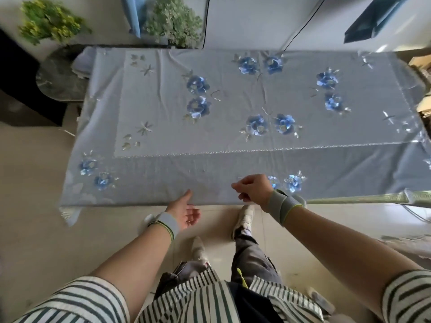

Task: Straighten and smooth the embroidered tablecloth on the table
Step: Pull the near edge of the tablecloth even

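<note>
Embroidered tablecloth [233,108] covers the table, long axis left to right, directly ahead of both hands. Right hand [253,188] rests on its near hem, fingers curled, apparently pinching cloth. Left hand [185,212], open, lies just below that hem, thumb touching.

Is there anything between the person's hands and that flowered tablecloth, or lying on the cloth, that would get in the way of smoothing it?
Nothing visible does. The left hand is open at the near hem of the tablecloth, and the right hand is already over the cloth's near edge. No objects lie on the cloth, only creases.
</note>
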A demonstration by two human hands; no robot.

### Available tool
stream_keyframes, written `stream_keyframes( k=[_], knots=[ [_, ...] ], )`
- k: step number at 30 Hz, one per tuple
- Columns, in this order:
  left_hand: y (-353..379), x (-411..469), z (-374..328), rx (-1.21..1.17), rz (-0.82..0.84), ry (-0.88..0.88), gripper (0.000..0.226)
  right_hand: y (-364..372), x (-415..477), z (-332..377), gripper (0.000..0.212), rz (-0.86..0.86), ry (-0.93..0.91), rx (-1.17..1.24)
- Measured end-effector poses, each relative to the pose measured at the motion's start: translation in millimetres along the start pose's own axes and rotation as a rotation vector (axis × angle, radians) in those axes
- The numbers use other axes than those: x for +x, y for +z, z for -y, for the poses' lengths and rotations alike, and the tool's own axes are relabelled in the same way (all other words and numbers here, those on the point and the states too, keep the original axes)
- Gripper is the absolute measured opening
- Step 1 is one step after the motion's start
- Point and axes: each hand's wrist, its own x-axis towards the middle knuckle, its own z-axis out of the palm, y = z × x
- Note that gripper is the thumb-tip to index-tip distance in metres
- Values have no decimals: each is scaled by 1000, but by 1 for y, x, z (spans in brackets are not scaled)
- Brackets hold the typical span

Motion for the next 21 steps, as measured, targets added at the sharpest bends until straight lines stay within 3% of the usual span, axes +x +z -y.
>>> stream_keyframes(
  k=[4,8,16,19,21],
  knots=[
    [11,11,-2,-298,39,-25,53,18,-23,-39,19,31,71,24],
    [19,23,-8,-401,21,-4,43,34,-29,-57,13,75,164,5],
    [9,42,3,-202,-14,69,47,69,7,-77,16,83,299,-106],
    [8,43,5,-184,-28,87,46,76,20,-78,4,31,286,-68],
    [9,44,6,-190,-33,106,50,79,25,-75,14,14,278,-15]
  ],
)
